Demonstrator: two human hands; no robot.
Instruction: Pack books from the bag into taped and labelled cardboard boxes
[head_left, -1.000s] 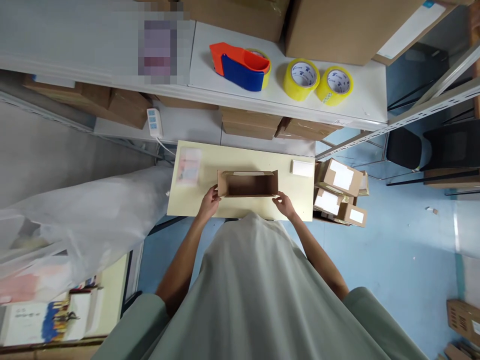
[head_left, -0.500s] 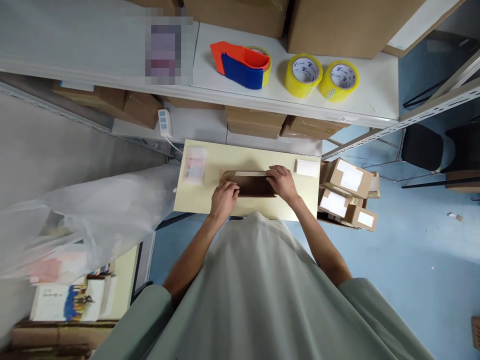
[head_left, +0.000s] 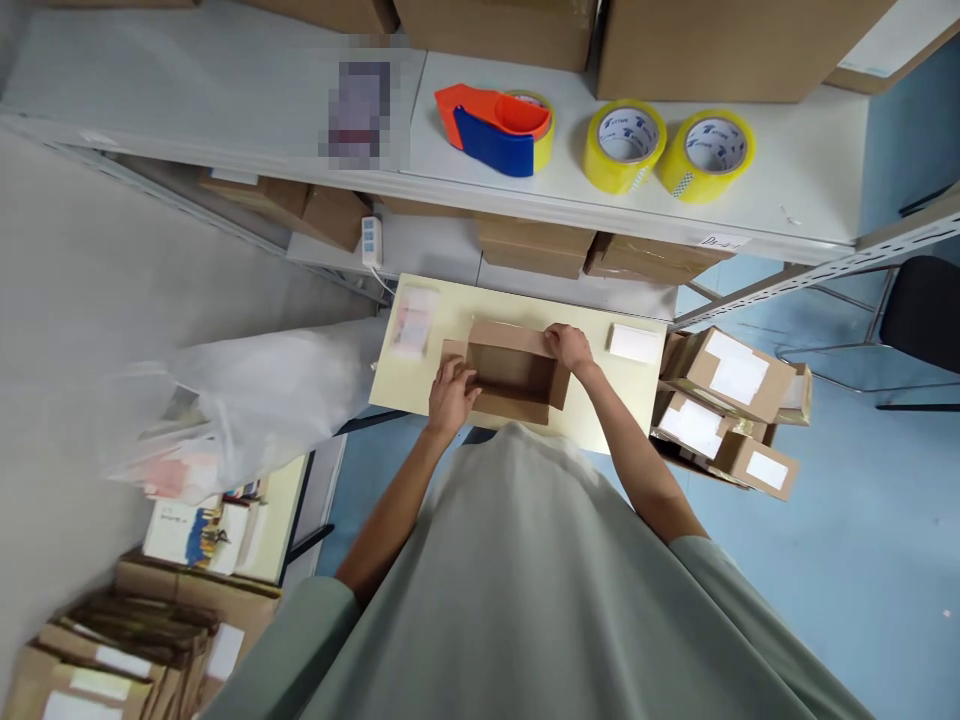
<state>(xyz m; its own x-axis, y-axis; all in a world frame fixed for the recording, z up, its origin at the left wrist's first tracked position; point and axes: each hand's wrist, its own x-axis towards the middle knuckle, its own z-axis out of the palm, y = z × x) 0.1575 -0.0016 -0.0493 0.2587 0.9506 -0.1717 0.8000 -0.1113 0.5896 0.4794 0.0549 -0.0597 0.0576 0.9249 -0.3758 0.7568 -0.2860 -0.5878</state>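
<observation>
One cardboard box (head_left: 516, 372) is sitting open on a small cream table (head_left: 454, 313), around the middle and toward the near edge, right in front of a person in a loose grey-green top (head_left: 517, 570). Its mouth is facing up, and flaps are showing along the far, near and right sides. The left hand (head_left: 451, 397) is resting over the left end of the box, its fingers bent and lying close together; whether they are gripping the cardboard, I cannot tell. The right hand (head_left: 571, 348) is reaching to the far side, its curled fingers pinching the far flap (head_left: 504, 335) close to the right corner.

On the table's far left a pinkish packet (head_left: 415, 322) is lying flat, and a small white pack (head_left: 634, 343) is lying on the far right. Beyond, two yellow rolls of tape (head_left: 625, 148) are standing side by side on a pale shelf (head_left: 806, 165), with an orange and blue tape dispenser (head_left: 495, 132) sitting to their left. Labelled boxes (head_left: 739, 375) are piling up right of the table, while a cloudy plastic bag (head_left: 292, 375) is bulging on the left.
</observation>
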